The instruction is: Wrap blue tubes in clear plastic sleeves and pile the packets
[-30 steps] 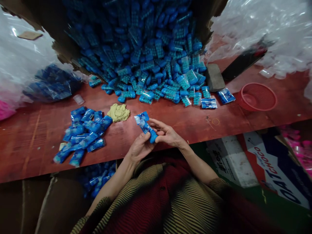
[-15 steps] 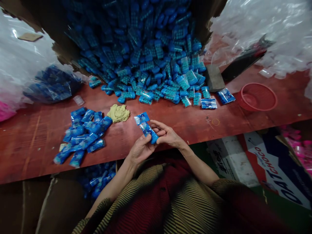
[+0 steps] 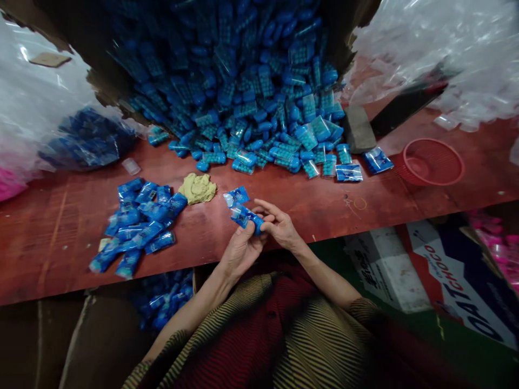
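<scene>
Just above the table's front edge, my left hand [image 3: 242, 249] is closed around a small blue container in a printed sleeve [image 3: 242, 215], its thumb on top. My right hand [image 3: 284, 229] pinches the near end of this container with thumb and fingers, the index finger stretched past it. A flat blue printed sleeve [image 3: 237, 195] lies on the table right beyond the held container. To the left is a pile of blue sleeved containers [image 3: 140, 229], with a crumpled yellow cloth [image 3: 197, 188] between the pile and my hands.
A torn carton [image 3: 107, 86] spills clear containers of blue beads [image 3: 247, 140] across the back of the red table [image 3: 308, 205]. A grey block [image 3: 359, 129], flat blue packets [image 3: 348, 173] and a red basket [image 3: 432, 182] stand right. Clear plastic bags [image 3: 478, 48] flank both sides.
My hands have shifted slightly to the right, and the held container has turned a little between them. The view has moved slightly; the piles look the same.
</scene>
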A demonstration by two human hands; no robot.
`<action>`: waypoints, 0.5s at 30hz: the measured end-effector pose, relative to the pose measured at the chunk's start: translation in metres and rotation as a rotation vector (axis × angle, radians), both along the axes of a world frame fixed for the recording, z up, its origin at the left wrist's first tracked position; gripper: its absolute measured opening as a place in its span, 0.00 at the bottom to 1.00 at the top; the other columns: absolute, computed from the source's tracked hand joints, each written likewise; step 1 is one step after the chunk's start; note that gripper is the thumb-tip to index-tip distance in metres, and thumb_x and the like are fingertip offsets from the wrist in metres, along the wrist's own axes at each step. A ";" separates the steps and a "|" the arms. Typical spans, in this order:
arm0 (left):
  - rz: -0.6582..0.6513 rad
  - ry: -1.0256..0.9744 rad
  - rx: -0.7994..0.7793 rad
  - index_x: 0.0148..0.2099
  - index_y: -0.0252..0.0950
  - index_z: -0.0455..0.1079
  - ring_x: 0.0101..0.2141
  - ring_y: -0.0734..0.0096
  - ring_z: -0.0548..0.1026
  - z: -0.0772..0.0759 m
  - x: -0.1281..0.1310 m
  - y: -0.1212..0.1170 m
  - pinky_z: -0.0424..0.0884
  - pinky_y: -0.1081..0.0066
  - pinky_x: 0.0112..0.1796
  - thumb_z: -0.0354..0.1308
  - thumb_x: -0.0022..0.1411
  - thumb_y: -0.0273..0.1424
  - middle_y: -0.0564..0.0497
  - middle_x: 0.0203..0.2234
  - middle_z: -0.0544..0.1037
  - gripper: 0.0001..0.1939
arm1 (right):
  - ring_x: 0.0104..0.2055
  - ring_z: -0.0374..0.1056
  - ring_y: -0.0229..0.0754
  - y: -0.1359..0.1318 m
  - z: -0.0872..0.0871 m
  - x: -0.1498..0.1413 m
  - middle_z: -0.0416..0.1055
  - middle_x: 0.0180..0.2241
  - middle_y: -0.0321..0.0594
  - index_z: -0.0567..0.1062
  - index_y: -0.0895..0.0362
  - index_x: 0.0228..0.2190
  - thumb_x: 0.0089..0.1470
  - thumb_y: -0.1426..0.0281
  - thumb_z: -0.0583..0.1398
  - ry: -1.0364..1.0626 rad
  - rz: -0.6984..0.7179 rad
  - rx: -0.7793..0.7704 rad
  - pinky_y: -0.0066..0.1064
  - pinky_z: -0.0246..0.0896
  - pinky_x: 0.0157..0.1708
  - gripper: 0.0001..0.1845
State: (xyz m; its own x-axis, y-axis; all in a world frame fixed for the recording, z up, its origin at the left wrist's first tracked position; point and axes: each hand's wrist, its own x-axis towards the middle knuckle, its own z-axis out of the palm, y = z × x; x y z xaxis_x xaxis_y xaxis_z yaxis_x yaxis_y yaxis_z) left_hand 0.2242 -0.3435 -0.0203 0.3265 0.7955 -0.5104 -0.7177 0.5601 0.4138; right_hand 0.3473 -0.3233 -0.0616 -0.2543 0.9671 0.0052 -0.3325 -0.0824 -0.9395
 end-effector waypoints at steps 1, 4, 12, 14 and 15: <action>-0.013 -0.010 0.002 0.41 0.34 0.72 0.38 0.70 0.76 0.000 -0.002 0.001 0.69 0.69 0.45 0.58 0.58 0.29 0.48 0.36 0.79 0.08 | 0.48 0.67 0.40 0.000 0.001 0.000 0.71 0.46 0.37 0.66 0.51 0.54 0.45 0.66 0.65 -0.013 0.003 -0.009 0.32 0.60 0.52 0.33; -0.058 -0.038 0.004 0.41 0.34 0.73 0.40 0.68 0.76 0.001 -0.008 0.003 0.69 0.65 0.47 0.57 0.59 0.29 0.47 0.37 0.80 0.08 | 0.48 0.66 0.39 0.003 0.007 0.001 0.68 0.49 0.37 0.64 0.50 0.56 0.43 0.68 0.66 0.035 0.119 -0.054 0.29 0.63 0.48 0.37; 0.008 0.053 0.024 0.34 0.32 0.74 0.31 0.73 0.77 0.002 -0.005 0.004 0.71 0.76 0.39 0.65 0.51 0.28 0.50 0.28 0.80 0.07 | 0.54 0.63 0.42 0.009 0.009 0.001 0.67 0.51 0.37 0.64 0.47 0.55 0.36 0.65 0.71 0.147 0.230 -0.079 0.30 0.58 0.53 0.43; 0.037 0.075 0.011 0.34 0.32 0.74 0.31 0.74 0.77 0.002 -0.002 0.003 0.71 0.75 0.40 0.64 0.52 0.30 0.50 0.28 0.79 0.07 | 0.55 0.62 0.43 0.007 0.006 -0.001 0.68 0.50 0.38 0.66 0.49 0.54 0.36 0.63 0.71 0.126 0.162 -0.079 0.32 0.56 0.55 0.41; 0.041 0.078 0.007 0.35 0.32 0.74 0.31 0.73 0.77 0.002 -0.001 0.003 0.71 0.74 0.41 0.63 0.54 0.31 0.50 0.29 0.79 0.07 | 0.55 0.63 0.43 0.006 0.005 -0.002 0.69 0.50 0.39 0.67 0.49 0.54 0.36 0.62 0.70 0.117 0.125 -0.082 0.32 0.56 0.55 0.41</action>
State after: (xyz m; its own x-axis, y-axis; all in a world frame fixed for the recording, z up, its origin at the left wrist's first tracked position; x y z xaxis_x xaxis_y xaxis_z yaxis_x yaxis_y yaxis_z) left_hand 0.2235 -0.3405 -0.0186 0.2531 0.8111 -0.5273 -0.7054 0.5277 0.4732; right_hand 0.3454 -0.3171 -0.0563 -0.3749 0.9264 -0.0362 -0.4215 -0.2051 -0.8833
